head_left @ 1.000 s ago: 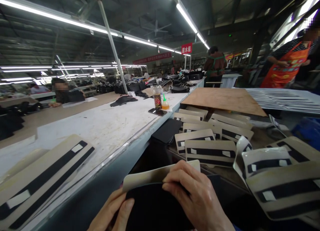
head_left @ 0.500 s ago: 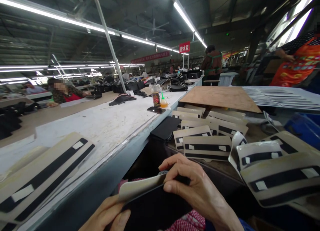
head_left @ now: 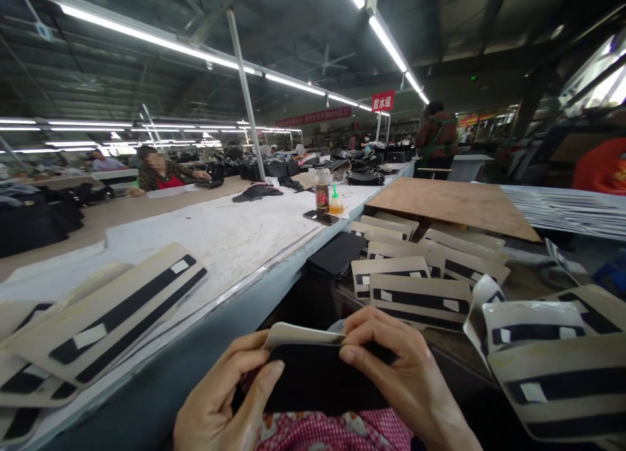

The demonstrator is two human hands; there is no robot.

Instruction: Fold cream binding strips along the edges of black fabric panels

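Observation:
Between my two hands, above the lap, is a black panel [head_left: 323,376] with a beige panel [head_left: 298,334] standing behind its top edge. My left hand [head_left: 227,386] pinches the left ends of both, thumb on the black face. My right hand [head_left: 391,356] grips their upper right, with thumb and forefinger at the edge. How far the two layers are joined lower down is hidden. Beige panels with black strips and small white patches [head_left: 420,298] lie to the right of my right hand. More beige striped panels [head_left: 132,307] are stacked on the table at the left.
The long white table [head_left: 195,226] runs away on the left. On it are a phone [head_left: 320,217], a jar [head_left: 322,193] and a green-tipped glue bottle [head_left: 336,202]. Black panels [head_left: 337,254] lie beside its edge. A brown board [head_left: 454,203] is behind; a co-worker [head_left: 163,174] sits across.
My left hand has come up into view and now holds the panels' left upper edge. The panels sit more level. The camera view has turned left.

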